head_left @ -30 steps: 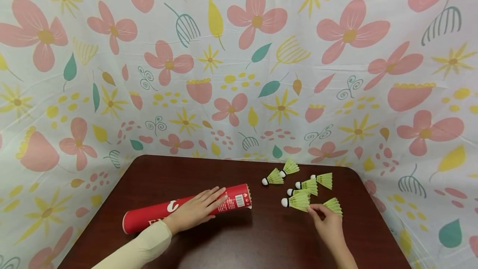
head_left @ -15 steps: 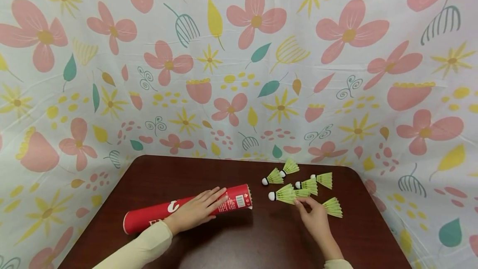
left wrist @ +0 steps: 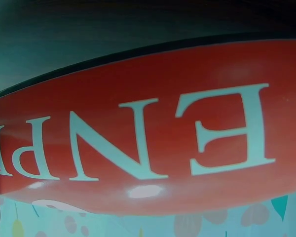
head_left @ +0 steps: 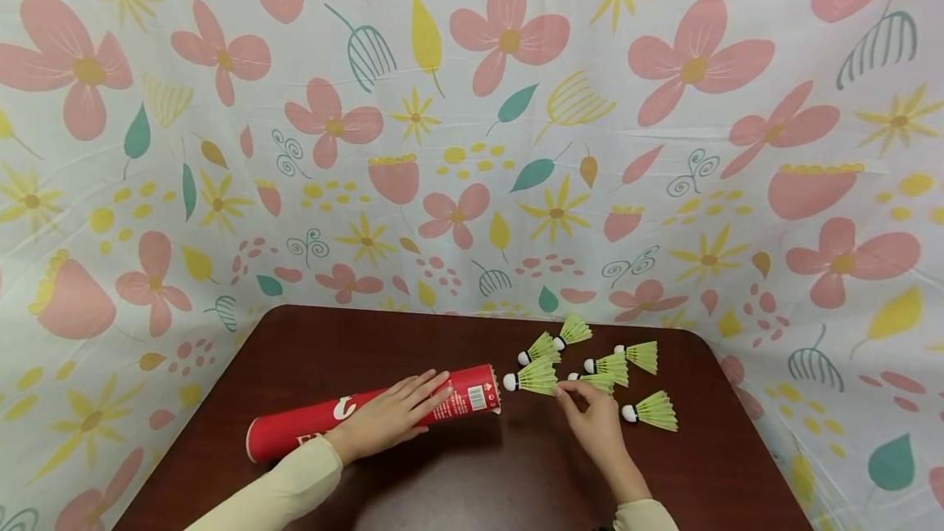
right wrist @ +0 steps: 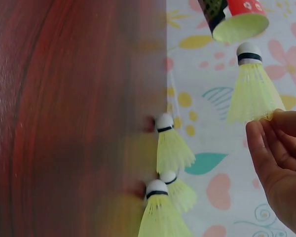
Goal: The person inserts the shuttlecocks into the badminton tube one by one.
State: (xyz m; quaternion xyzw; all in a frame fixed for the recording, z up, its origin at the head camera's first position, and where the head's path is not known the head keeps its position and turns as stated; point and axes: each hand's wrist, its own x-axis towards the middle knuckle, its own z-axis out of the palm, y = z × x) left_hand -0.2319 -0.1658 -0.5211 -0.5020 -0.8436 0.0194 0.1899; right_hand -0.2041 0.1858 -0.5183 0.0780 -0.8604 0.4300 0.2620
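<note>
My red tube (head_left: 369, 418) lies on its side; the yellow-green shuttlecock (head_left: 533, 378) hangs at its 3 o'clock mouth, white cork first.

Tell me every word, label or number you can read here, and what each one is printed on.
"ENPE": large white capitals on the red tube, seen upside down from the left wrist; the word runs past the frame edge, so it may be longer.
White label with a barcode near the tube's open end: too small to read.
White swirl logo on the tube beside the left hand: a sign, no letters legible.
The shuttlecocks carry no readable text.
</note>
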